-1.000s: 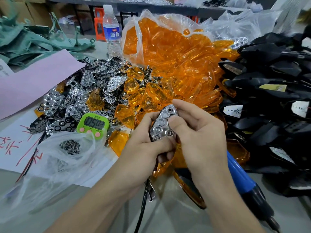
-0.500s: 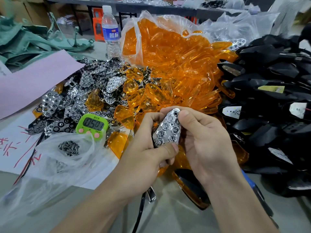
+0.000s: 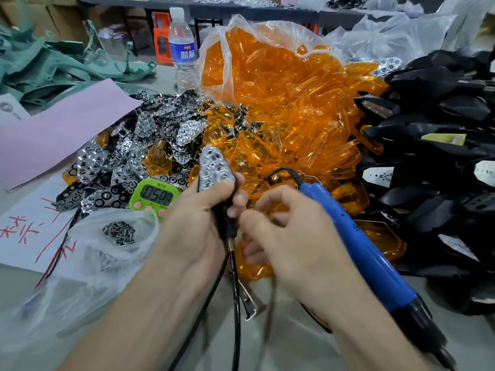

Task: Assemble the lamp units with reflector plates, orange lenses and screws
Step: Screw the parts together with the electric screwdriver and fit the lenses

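One reflector plate (image 3: 214, 167) seated on lamp unit (image 3: 227, 226), left hand (image 3: 192, 223) gripping it; right hand (image 3: 289, 231) fingers (image 3: 276, 198) loosely curled, empty, so an orange lens (image 3: 267, 145) probably comes next.

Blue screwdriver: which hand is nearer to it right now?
Right. The right hand is close beside the blue screwdriver, on its left; the left hand grips the lamp unit farther left.
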The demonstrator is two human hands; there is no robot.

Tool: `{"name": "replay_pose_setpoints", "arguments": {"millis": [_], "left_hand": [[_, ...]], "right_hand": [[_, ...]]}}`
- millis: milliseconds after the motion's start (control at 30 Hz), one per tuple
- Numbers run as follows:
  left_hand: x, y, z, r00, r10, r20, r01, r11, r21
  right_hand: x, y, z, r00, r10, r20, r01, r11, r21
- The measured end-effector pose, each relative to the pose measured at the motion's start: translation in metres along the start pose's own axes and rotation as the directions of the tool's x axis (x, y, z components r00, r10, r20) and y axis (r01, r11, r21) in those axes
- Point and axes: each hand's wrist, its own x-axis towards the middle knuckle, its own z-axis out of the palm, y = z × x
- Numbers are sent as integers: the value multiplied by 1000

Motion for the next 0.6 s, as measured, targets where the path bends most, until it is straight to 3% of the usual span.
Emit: {"name": "replay_pose_setpoints", "arguments": {"millis": [100, 233, 433, 600], "left_hand": [[1, 4, -3, 999, 1, -35, -3, 999, -38], [-4, 1, -1, 991, 118, -56, -118, 993, 7], [-12, 3, 4, 977, 214, 9, -214, 972, 95], [-11, 10, -1, 967, 239, 87, -250, 955, 158]], "right_hand": [[-8, -1, 18, 990, 55, 129, -50, 998, -45], [-11, -1, 20, 984, 95, 152, -102, 994, 39], [-10, -1, 24, 978, 95, 187, -129, 975, 181], [-10, -5, 21, 924, 118, 364, -224, 938, 264]]}}
